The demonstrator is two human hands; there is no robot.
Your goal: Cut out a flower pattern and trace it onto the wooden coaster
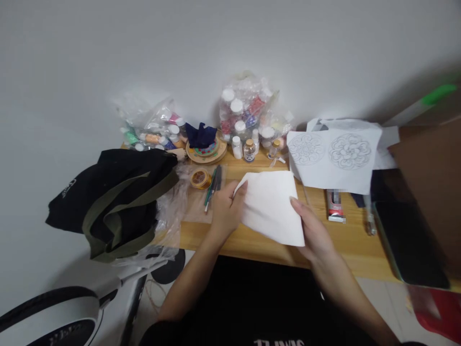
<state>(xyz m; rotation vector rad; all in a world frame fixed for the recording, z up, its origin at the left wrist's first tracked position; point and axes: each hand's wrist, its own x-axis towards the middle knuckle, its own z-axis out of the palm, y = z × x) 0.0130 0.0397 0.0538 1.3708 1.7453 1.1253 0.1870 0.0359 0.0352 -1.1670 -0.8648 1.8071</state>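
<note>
A plain white sheet [271, 204], which could be paper or cloth, is held up over the wooden table [349, 250]. My left hand [229, 206] pinches its left edge, the thumb in front. On the right edge my right hand [314, 228] grips it with the thumb on top and the other fingers partly hidden behind. Just left of my left hand lie several pens [212, 187] and a spool of golden thread [200, 179]. Beyond the sheet stand small bottles [249, 150].
A black bag [118, 178] with olive straps is at left. Behind are plastic bags of jars [240, 113] and round wooden pieces [216, 154]. Rightward are patterned papers [333, 158], a tube [335, 206], a dark tablet-like object [410, 242] and a cardboard box [432, 182].
</note>
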